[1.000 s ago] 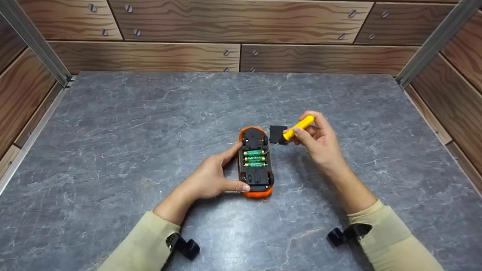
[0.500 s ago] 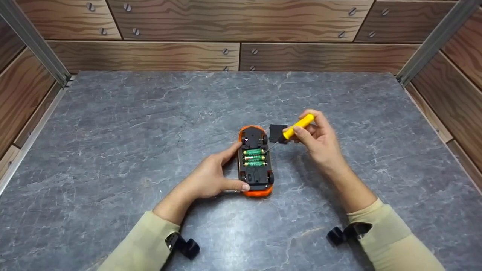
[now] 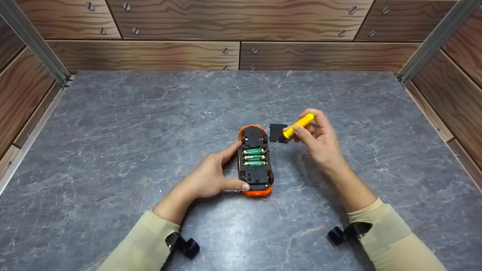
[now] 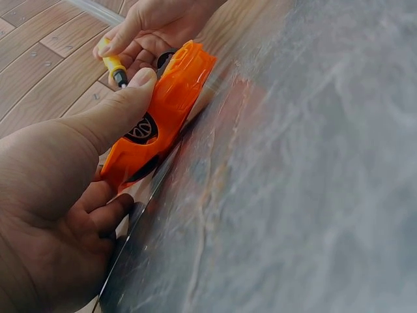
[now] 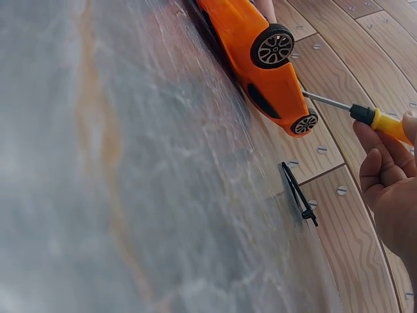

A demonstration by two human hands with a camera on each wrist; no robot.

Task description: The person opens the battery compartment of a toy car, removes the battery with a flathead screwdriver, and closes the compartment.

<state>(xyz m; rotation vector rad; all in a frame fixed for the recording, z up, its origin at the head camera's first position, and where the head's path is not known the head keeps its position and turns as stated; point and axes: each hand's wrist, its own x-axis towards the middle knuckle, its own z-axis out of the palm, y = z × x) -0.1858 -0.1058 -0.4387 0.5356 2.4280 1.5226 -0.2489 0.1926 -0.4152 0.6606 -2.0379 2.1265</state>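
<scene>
An orange toy car [image 3: 257,192] lies upside down on the table, its black underside up. Three green batteries [image 3: 254,157] sit side by side in its uncovered battery compartment. My left hand [image 3: 211,176] grips the car from the left, thumb at the near end and fingers along the side; the left wrist view shows the thumb over the orange body [image 4: 179,85]. My right hand [image 3: 322,143] holds a yellow-handled screwdriver [image 3: 298,126], slanting down to the left. Its tip meets the right end of the farthest battery. In the right wrist view the metal shaft [image 5: 329,102] reaches behind the car's edge.
A black battery cover [image 3: 278,132] lies on the table just right of the car's far end, partly behind the screwdriver. The grey marbled table [image 3: 150,113] is bounded by wood-patterned walls [image 3: 241,22] at the back and sides.
</scene>
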